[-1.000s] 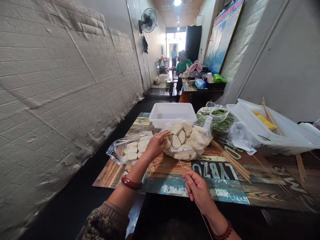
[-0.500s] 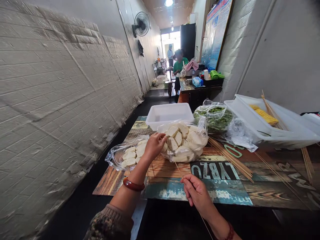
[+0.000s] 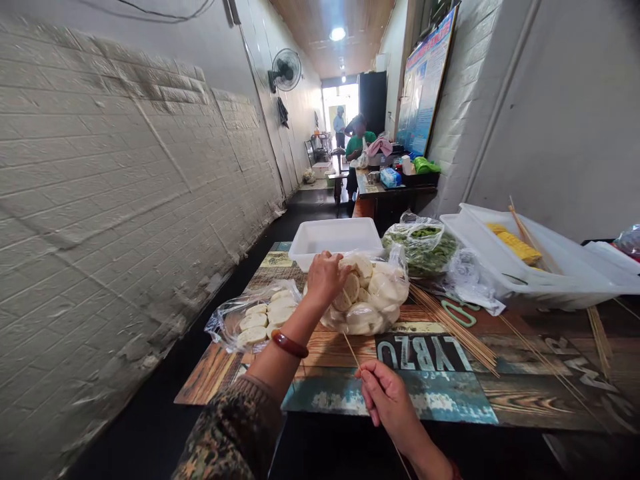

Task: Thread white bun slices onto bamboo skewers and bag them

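Spanning the lower frame, the bench (image 3: 435,393) bears a bag of pale slices (image 3: 367,319) at centre, many left inside. The left hand (image 3: 326,277) reaches onto its left side, grip unclear; bottom centre, the right hand (image 3: 387,397) pinches a thin skewer (image 3: 352,349), its visible length bare.

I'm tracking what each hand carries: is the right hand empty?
No, the right hand holds a thin stick whose far end points toward the bag of pale slices.

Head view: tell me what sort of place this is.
Probably a small eatery or its food-preparation area: bagged white slices, a bundle of thin sticks and a bag of greens lie on a table.
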Action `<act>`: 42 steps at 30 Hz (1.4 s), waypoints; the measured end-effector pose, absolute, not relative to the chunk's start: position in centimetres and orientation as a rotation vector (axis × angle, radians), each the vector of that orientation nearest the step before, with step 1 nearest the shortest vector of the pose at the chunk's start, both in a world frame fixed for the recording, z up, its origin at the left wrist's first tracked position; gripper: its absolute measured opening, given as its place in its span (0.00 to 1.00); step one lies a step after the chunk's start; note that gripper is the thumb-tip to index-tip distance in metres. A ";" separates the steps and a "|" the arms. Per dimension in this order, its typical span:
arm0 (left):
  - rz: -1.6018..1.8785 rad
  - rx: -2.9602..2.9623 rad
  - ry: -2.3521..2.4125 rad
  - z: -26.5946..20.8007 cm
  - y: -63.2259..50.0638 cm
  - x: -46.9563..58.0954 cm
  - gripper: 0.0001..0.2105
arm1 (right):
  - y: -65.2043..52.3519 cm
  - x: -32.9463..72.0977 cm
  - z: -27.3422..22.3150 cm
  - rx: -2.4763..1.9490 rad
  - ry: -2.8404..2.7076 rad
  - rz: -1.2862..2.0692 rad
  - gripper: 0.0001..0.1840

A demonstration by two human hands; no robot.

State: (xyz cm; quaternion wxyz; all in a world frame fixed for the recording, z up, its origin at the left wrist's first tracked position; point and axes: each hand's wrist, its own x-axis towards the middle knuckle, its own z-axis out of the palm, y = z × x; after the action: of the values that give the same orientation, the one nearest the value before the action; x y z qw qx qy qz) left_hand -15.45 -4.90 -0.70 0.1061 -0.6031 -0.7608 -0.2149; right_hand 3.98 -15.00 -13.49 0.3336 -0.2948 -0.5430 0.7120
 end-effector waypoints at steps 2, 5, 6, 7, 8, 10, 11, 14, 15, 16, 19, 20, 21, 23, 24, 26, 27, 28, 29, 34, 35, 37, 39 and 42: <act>-0.573 -1.796 -2.245 -0.2 -4.4 -15.2 0.15 | -15.1 3.9 -13.3 -0.778 -1.411 1.851 0.26; -0.495 -1.833 -2.283 0.2 -3.7 -15.0 0.14 | -15.1 3.8 -13.3 -0.776 -1.420 1.843 0.27; -0.483 -1.842 -2.295 0.2 -3.5 -15.0 0.13 | -15.1 3.8 -13.4 -0.776 -1.422 1.843 0.27; -0.482 -1.851 -2.301 0.2 -3.4 -15.1 0.13 | -15.1 3.7 -13.5 -0.776 -1.423 1.845 0.27; -0.492 -1.861 -2.301 0.2 -3.2 -15.1 0.14 | -15.1 3.7 -13.6 -0.778 -1.422 1.847 0.27; -0.542 -1.889 -2.282 0.2 -2.9 -15.1 0.15 | -15.0 3.6 -13.7 -0.780 -1.418 1.848 0.28; -0.579 -1.911 -2.267 0.2 -2.8 -15.1 0.15 | -15.0 3.6 -13.8 -0.778 -1.416 1.846 0.28; -0.720 -2.003 -2.216 0.3 -2.1 -15.0 0.15 | -15.0 3.4 -14.0 -0.768 -1.405 1.845 0.28; -0.779 -2.031 -2.203 0.3 -1.9 -15.0 0.14 | -15.1 3.4 -14.0 -0.767 -1.400 1.848 0.29; -0.846 -2.052 -2.191 0.3 -1.7 -15.0 0.13 | -15.1 3.4 -14.0 -0.768 -1.394 1.849 0.29; -1.102 -2.072 -2.164 0.2 -1.6 -15.3 0.10 | -15.3 3.4 -13.9 -0.782 -1.379 1.852 0.31; -1.202 -2.071 -2.160 0.1 -1.7 -15.5 0.09 | -15.3 3.4 -13.9 -0.784 -1.376 1.852 0.31; -1.309 -2.066 -2.161 0.0 -1.8 -15.7 0.09 | -15.3 3.4 -13.8 -0.786 -1.374 1.852 0.31; -1.548 -2.037 -2.169 -0.2 -2.4 -16.0 0.06 | -15.2 3.4 -13.7 -0.784 -1.372 1.850 0.30; -1.677 -2.011 -2.171 -0.2 -2.7 -16.2 0.06 | -15.2 3.4 -13.7 -0.781 -1.369 1.849 0.30; -1.936 -1.942 -2.157 0.0 -3.8 -16.4 0.08 | -15.2 3.4 -13.7 -0.780 -1.365 1.844 0.30; -2.051 -1.909 -2.142 0.1 -4.5 -16.4 0.10 | -15.2 3.4 -13.8 -0.780 -1.367 1.840 0.29; -2.138 -1.883 -2.127 0.4 -5.3 -16.4 0.12 | -15.2 3.4 -13.8 -0.778 -1.369 1.835 0.29; -2.233 -1.859 -2.115 0.5 -6.2 -16.3 0.15 | -15.2 3.5 -13.9 -0.777 -1.369 1.829 0.29; -3.185 -1.487 -1.981 -0.2 -11.7 -15.6 0.26 | -15.3 3.7 -14.4 -0.784 -1.341 1.812 0.27; -3.353 -1.352 -1.947 -0.8 -12.8 -15.4 0.25 | -15.3 3.8 -14.5 -0.786 -1.334 1.806 0.26; -3.518 -1.136 -1.950 -2.2 -14.9 -15.1 0.20 | -15.3 4.0 -14.8 -0.793 -1.321 1.802 0.25; -3.603 -0.973 -1.987 -3.6 -16.7 -14.8 0.16 | -15.5 4.3 -14.9 -0.811 -1.325 1.793 0.23; -3.676 -0.793 -2.025 -5.1 -18.6 -14.4 0.13 | -16.3 4.8 -14.0 -0.836 -1.397 1.759 0.21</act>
State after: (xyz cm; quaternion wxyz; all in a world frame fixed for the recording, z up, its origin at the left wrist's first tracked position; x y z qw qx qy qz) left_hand -14.38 -18.64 -5.11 -0.5355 -0.1568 -0.4005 -0.7269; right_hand 4.84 -16.28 -14.04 0.3639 -0.3249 -0.5429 0.6836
